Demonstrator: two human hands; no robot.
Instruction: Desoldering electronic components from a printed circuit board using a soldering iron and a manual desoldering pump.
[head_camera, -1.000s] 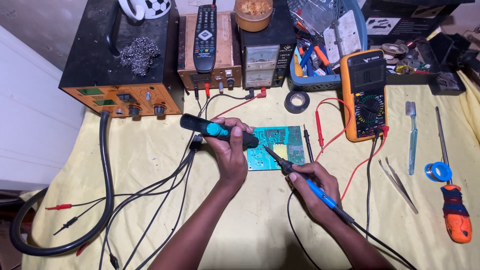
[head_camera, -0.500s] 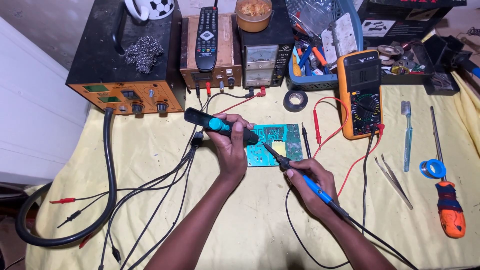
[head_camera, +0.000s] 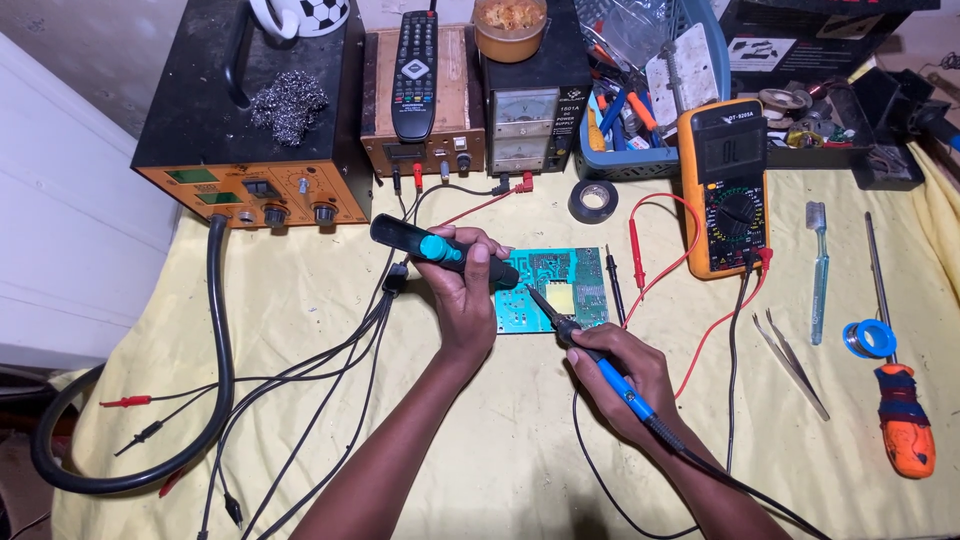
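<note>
The left hand (head_camera: 465, 290) has its fingers wrapped around a black tool with a teal collar (head_camera: 440, 248), a desoldering pump by the look of it, held over the left edge of the green circuit board (head_camera: 552, 288). The right hand (head_camera: 620, 385) pinches a blue-handled soldering iron (head_camera: 590, 350) like a pen, tip on the board's middle. The board lies flat on the yellow cloth (head_camera: 500, 440), mid-table. It is probably light, stiff and fragile (best gripped by its edges), and the iron only by its handle. 2 red probe leads (head_camera: 633, 240) run just right of the board from the orange multimeter (head_camera: 722, 190); a black tape roll (head_camera: 592, 200) sits beyond it. Tweezers (head_camera: 790, 360), a toothbrush (head_camera: 818, 270) and an orange screwdriver (head_camera: 900, 420) lie well right. Black cables (head_camera: 330, 350) cross the cloth left of the board, near the left forearm.
</note>
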